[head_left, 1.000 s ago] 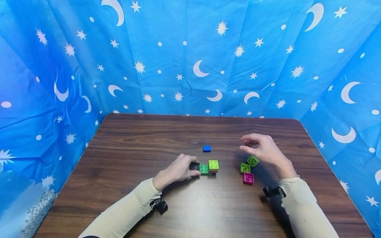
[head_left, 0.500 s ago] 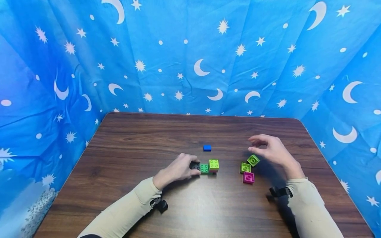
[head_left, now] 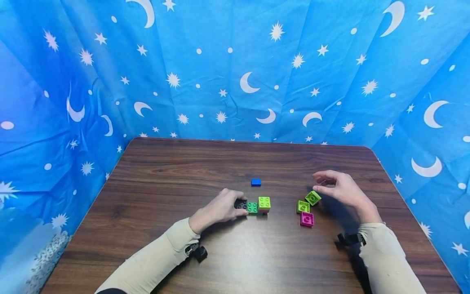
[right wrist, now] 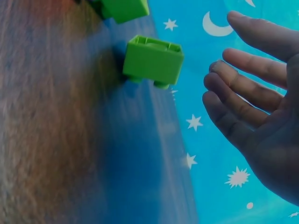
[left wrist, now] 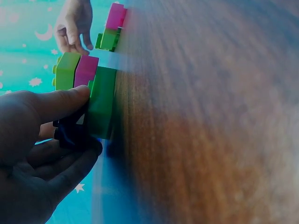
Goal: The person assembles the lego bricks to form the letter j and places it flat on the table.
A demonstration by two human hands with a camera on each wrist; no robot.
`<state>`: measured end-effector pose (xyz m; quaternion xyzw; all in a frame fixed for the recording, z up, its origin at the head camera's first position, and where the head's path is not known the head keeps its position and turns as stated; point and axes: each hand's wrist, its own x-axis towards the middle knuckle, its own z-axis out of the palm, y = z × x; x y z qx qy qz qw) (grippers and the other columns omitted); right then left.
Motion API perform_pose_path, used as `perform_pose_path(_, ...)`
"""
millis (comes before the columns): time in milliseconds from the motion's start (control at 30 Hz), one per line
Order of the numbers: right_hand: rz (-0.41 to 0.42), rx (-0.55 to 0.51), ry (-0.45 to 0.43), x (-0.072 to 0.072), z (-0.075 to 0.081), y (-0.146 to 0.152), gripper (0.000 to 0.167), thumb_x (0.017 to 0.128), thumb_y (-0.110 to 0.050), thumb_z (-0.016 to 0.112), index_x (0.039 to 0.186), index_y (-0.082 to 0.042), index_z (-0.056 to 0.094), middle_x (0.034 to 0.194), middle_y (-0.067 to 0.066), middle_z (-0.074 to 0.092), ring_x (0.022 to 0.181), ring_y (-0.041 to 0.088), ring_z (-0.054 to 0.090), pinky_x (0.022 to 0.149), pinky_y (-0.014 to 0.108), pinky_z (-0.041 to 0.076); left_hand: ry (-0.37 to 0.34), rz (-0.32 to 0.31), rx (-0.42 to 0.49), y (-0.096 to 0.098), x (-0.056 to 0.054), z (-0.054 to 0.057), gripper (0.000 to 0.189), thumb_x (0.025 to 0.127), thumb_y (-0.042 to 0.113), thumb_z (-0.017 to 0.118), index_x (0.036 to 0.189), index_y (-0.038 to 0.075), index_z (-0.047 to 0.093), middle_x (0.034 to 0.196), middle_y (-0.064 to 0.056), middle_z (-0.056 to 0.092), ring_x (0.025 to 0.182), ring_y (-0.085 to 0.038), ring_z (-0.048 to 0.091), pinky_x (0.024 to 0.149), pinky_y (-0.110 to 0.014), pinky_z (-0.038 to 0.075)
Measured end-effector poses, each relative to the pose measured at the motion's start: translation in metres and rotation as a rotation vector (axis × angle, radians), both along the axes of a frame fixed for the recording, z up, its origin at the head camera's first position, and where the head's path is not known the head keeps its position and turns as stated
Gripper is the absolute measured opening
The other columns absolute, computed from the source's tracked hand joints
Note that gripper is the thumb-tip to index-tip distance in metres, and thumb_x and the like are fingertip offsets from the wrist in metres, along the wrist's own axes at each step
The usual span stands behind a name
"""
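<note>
My left hand [head_left: 220,207] pinches the black brick [head_left: 241,205] at the left end of a small brick build. That build has a green brick [left wrist: 103,100] at the bottom, and a magenta brick [left wrist: 87,70] with a lime brick [head_left: 264,202] on top at its right end. My right hand [head_left: 341,188] hovers with loosely bent fingers and nothing between them. Just below its fingertips lies a lime brick [right wrist: 153,60], studs down and hollow side up. Touching it are another upturned lime brick [head_left: 302,207] and an upturned magenta brick [head_left: 307,219].
A blue brick [head_left: 256,182] lies behind the build on the dark wood table [head_left: 183,163]. A blue cloth [head_left: 205,73] with moons and stars hangs round the table's back and sides. Each wrist wears a small black camera [head_left: 200,253].
My right hand has moved right and then lower, to beside the farthest lime brick. The left hand keeps its grip on the build in the same place.
</note>
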<state>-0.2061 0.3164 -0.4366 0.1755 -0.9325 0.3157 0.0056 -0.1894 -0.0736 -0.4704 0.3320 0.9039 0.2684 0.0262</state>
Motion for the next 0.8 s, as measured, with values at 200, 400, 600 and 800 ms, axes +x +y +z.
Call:
perform_pose_path(200,0.018,-0.003,-0.002,-0.001,-0.005,0.005,0.044,0.090,-0.025,0.071,0.125,-0.001,0.062,0.112,0.018,0.068,0.100,0.035,0.065,0.086,0.050,0.052,-0.001,-0.002,-0.001,0.001,0.000,0.000,0.033,0.082,0.032,0.078,0.105,0.010,0.071,0.087,0.003,0.070,0.070,-0.009,0.059,0.063,-0.019,0.045)
perform_pose_path(400,0.047,-0.015,-0.035,-0.004,-0.012,0.011,0.047,0.089,-0.026,0.071,0.127,-0.001,0.060,0.116,0.019,0.066,0.102,0.036,0.064,0.086,0.050,0.051,0.002,-0.004,-0.003,0.001,-0.001,0.001,0.033,0.081,0.032,0.079,0.105,0.010,0.071,0.088,0.003,0.070,0.070,-0.008,0.058,0.064,-0.020,0.046)
perform_pose_path(600,0.091,-0.024,-0.103,-0.002,-0.015,0.014,0.050,0.089,-0.027,0.071,0.130,-0.002,0.058,0.123,0.018,0.063,0.107,0.035,0.062,0.088,0.048,0.051,0.006,0.002,-0.004,0.001,0.000,0.002,0.033,0.081,0.032,0.079,0.104,0.010,0.071,0.088,0.003,0.071,0.072,-0.008,0.059,0.066,-0.021,0.047)
perform_pose_path(800,0.157,-0.026,-0.150,0.000,-0.019,0.016,0.053,0.088,-0.023,0.073,0.133,-0.002,0.055,0.125,0.018,0.063,0.110,0.037,0.061,0.085,0.040,0.053,0.003,0.000,-0.007,0.000,0.000,0.001,0.036,0.081,0.033,0.079,0.106,0.009,0.071,0.089,0.002,0.071,0.073,-0.010,0.061,0.066,-0.021,0.047)
